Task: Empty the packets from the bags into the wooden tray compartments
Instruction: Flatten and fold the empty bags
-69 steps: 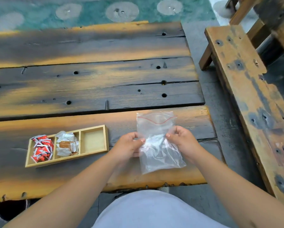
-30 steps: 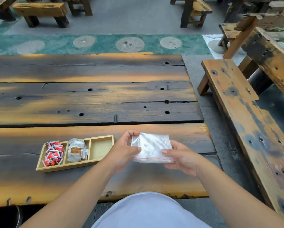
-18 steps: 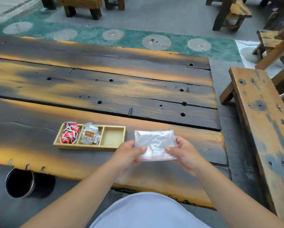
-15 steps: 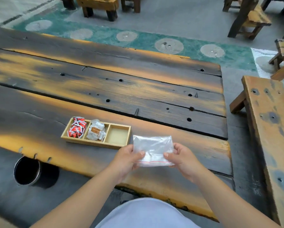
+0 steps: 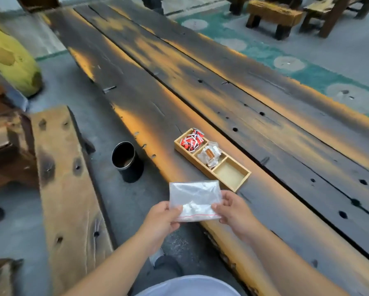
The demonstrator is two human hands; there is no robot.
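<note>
In the head view both forearms reach forward from the bottom of the picture. The left hand (image 5: 163, 218) pinches the left edge of a clear plastic bag (image 5: 195, 199), its thumb on top and the other fingers curled under. The right hand (image 5: 232, 210) grips the right edge in the same way. The bag is held flat between the two hands, above the near edge of the wooden table (image 5: 264, 129), with its red seal line on the side near the person. Some whitish content shows inside the bag, but it is too blurred to tell what it is.

The wooden tray (image 5: 235, 188) lies on the table just beyond the bag. Its far compartment holds red packets (image 5: 192, 139), the middle one holds clear wrapped packets (image 5: 210, 155), and the near compartment shows only its bare bottom.

Compared with half a second ago, the camera has turned to the left. Now a dark cylindrical bin (image 5: 127, 162) on the floor and a wooden bench (image 5: 66, 178) on the left side are much more in view. The grip of both hands on the bag is unchanged.
</note>
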